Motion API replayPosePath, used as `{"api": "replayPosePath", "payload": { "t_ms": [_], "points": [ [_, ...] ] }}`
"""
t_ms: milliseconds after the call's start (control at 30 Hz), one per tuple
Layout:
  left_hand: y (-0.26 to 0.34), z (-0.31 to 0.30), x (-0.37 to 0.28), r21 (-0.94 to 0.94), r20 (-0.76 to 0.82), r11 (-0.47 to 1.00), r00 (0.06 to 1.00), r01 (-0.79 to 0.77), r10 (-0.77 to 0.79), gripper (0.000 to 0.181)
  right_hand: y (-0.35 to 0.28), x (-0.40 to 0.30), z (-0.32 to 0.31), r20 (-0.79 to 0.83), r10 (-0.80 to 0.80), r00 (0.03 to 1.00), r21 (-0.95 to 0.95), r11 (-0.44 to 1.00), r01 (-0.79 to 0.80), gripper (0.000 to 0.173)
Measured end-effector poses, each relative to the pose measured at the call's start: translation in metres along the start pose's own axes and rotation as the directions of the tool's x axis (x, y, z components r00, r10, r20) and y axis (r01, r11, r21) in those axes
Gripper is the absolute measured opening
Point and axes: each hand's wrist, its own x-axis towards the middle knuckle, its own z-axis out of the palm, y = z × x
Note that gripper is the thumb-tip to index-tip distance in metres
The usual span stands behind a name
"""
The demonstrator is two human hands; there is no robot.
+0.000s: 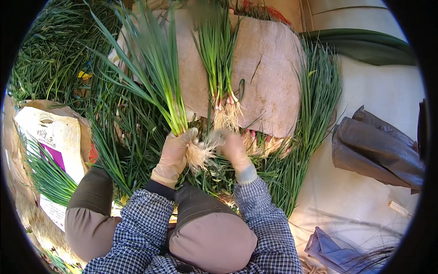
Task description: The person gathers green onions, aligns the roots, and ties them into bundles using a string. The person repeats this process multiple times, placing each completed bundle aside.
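Observation:
My left hand [174,152], in a thin pale glove, grips a bunch of green garlic [167,102] low on the stems, just above the roots. The long leaves point up and away from me. The pale, stringy roots [198,156] hang out on the right side of my fist. My right hand [232,147] is beside these roots, blurred by motion, so whether its fingers hold any strands is unclear. Ahead of it, another bunch of green garlic [217,65] lies on a beige woven sack [267,75], with pinkish stem ends and roots towards me.
More green garlic [314,92] lies along the sack's right edge, and roots show beneath its near edge. Loose leaves [61,51] heap at the upper left. A printed paper bag [51,126] stands left of my knees. Dark folded sheeting [376,150] lies on the right.

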Motion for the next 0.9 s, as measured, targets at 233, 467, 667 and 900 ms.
{"api": "replayPosePath", "payload": {
  "t_ms": [233,467,667,900],
  "points": [
    [0.002,-0.005,0.014,0.245,-0.031,0.969,0.998,-0.037,0.046,0.016,-0.016,0.045,0.01,-0.499,-0.095,0.861,-0.173,0.985,0.009,0.028],
    [-0.019,-0.02,0.021,0.285,-0.038,0.949,0.988,-0.134,0.151,0.026,-0.04,-0.028,0.04,-0.259,-0.443,0.858,-0.107,0.896,0.431,0.031],
    [-0.031,-0.008,0.011,0.238,-0.014,0.971,0.999,-0.037,0.042,0.02,-0.023,0.04,0.036,-0.209,-0.088,0.974,0.449,0.876,0.175,0.048],
    [-0.03,-0.013,0.013,0.243,-0.102,0.97,0.993,-0.033,0.059,0.016,-0.034,0.026,0.058,-0.4,-0.03,0.916,0.16,0.982,0.102,0.034]
  ]
}}
